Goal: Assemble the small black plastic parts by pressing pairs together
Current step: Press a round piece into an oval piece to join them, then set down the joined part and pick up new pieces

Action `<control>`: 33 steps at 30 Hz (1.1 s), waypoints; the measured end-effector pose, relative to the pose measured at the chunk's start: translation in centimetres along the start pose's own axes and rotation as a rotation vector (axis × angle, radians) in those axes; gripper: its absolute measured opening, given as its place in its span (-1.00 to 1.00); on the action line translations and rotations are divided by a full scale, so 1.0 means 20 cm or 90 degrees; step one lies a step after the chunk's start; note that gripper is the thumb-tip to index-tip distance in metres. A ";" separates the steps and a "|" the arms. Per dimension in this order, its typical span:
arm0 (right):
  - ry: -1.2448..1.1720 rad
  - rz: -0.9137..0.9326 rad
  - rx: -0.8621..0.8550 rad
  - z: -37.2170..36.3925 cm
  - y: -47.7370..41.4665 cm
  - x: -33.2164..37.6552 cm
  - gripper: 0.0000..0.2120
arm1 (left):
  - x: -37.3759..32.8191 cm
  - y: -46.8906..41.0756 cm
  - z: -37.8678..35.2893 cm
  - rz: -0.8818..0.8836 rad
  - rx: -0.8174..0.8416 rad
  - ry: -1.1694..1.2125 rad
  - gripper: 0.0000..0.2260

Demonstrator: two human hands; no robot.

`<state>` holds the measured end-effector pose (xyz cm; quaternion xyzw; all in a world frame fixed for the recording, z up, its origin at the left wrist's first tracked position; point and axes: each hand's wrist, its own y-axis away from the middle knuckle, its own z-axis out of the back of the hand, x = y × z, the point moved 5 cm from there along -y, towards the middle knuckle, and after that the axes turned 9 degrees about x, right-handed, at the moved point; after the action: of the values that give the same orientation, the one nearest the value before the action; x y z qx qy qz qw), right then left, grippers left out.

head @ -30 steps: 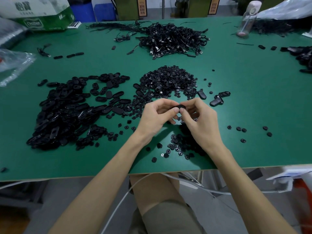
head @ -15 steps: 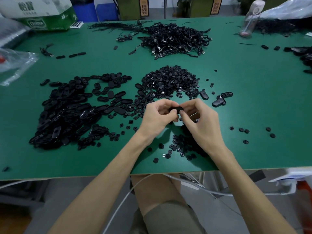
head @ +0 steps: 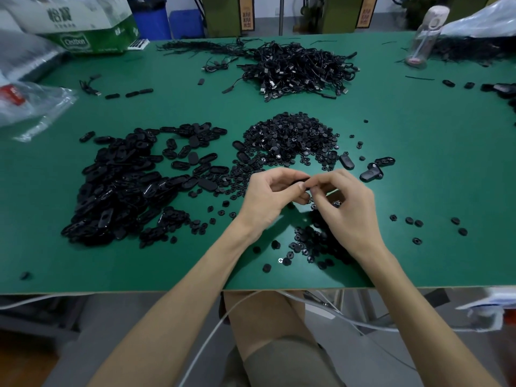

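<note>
Head view: left hand and right hand both pinch one small black part by the fingertips, just above the green table. Long axis runs left-right, ends hidden. Oval-parts pile at left, round-parts pile behind the hands, cable heap and bottle at the far edge.

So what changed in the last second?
Barely anything. The left hand and right hand still pinch the black plastic part between them, more of it showing now. Nothing let go or picked up. The heaps of oval shells and round pieces stayed put.
</note>
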<state>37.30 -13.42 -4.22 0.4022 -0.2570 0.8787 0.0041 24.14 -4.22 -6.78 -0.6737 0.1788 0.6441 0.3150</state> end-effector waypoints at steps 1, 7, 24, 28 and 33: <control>0.000 -0.003 0.005 0.00 0.00 0.00 -0.84 | 0.00 0.00 0.00 -0.002 -0.003 0.001 -0.87; -0.041 -0.038 -0.006 0.01 0.00 0.01 -0.80 | -0.01 0.00 0.00 -0.021 -0.028 -0.030 -0.84; -0.252 -0.298 -0.130 0.06 0.02 -0.22 -0.36 | -0.18 -0.04 0.75 0.267 -0.119 -0.919 -0.80; -0.116 -0.261 -0.077 0.06 0.01 -0.18 -0.61 | -0.18 -0.03 0.75 0.267 -0.147 -0.917 -0.82; 0.101 -0.163 0.081 -0.02 -0.02 -0.12 -0.80 | -0.17 0.01 0.70 0.207 -0.197 -0.862 -0.90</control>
<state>38.64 -12.51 -5.95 0.3603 -0.1464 0.9145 0.1113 13.14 4.25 -3.07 -0.1273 -0.0515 0.9779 0.1575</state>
